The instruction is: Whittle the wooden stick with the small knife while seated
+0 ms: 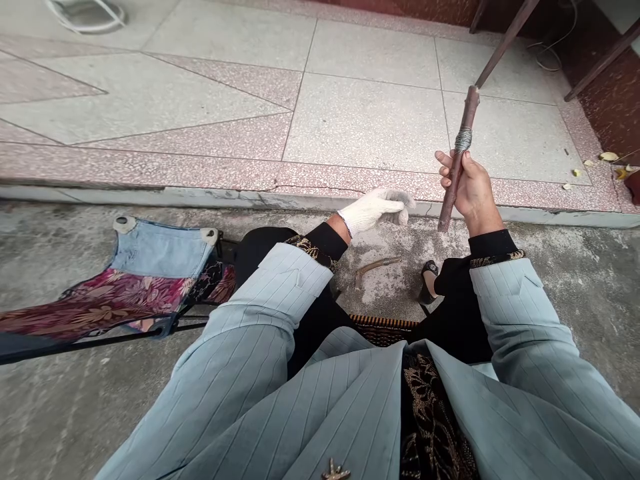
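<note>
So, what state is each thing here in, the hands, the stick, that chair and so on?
Left hand: white-gloved, fingers loosely curled, holding nothing visible.
Right hand: bare, gripping the stick.
Stick: tilted, bound with wire.
Metal hook: lying on the ground.
Folding chair: unfolded, standing.
Shoe: on a foot.
Leaves: dry, scattered on the tiles.
</note>
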`<action>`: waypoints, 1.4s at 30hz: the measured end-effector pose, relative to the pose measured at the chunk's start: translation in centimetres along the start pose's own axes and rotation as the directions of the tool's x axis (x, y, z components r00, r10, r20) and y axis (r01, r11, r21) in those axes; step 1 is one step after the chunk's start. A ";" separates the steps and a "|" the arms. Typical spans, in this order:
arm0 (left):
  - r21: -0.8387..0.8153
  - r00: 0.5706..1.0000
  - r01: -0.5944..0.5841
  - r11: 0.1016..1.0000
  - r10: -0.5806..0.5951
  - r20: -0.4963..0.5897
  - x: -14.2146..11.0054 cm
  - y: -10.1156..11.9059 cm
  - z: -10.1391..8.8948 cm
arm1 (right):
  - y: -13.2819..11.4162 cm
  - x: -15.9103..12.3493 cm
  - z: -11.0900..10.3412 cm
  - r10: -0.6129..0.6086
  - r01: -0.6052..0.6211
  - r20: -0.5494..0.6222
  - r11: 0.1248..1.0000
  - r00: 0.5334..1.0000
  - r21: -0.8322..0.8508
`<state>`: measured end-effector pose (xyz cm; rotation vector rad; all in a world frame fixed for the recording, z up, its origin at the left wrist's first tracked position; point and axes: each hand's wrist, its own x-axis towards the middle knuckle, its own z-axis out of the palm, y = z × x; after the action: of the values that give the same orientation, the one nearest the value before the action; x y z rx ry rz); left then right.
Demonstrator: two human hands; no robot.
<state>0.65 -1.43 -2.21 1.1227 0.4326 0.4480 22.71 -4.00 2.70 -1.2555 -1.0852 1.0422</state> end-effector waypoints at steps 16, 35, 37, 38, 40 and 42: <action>-0.037 1.000 -0.011 0.999 0.010 -0.021 0.1 -0.1 0.3 | 1.1 0.4 0.0 0.016 -0.014 -0.079 1.000 0.997 0.018; 0.890 0.794 0.368 0.270 0.406 -0.452 0.4 -0.4 0.9 | 2.7 0.3 1.0 0.110 -0.071 -0.200 0.979 0.974 0.193; 0.892 0.793 0.380 0.245 0.410 -0.451 0.5 -0.4 0.8 | 2.8 0.2 1.1 0.151 -0.094 -0.202 0.959 0.968 0.265; 0.893 0.794 0.372 0.254 0.411 -0.448 0.5 -0.3 0.7 | 2.8 0.2 1.1 0.169 -0.103 -0.199 0.948 0.965 0.302; 0.898 0.812 0.314 0.307 0.404 -0.422 0.3 -0.1 0.5 | 2.8 0.3 0.9 0.203 -0.125 -0.185 0.923 0.962 0.363; 0.893 0.865 0.197 0.405 0.356 -0.353 0.0 0.1 0.5 | 2.7 0.5 0.6 0.237 -0.147 -0.180 0.901 0.955 0.408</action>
<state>0.92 -1.77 -1.89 2.1567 1.2049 0.6133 22.17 -3.32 0.08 -1.1338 -0.5482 1.1665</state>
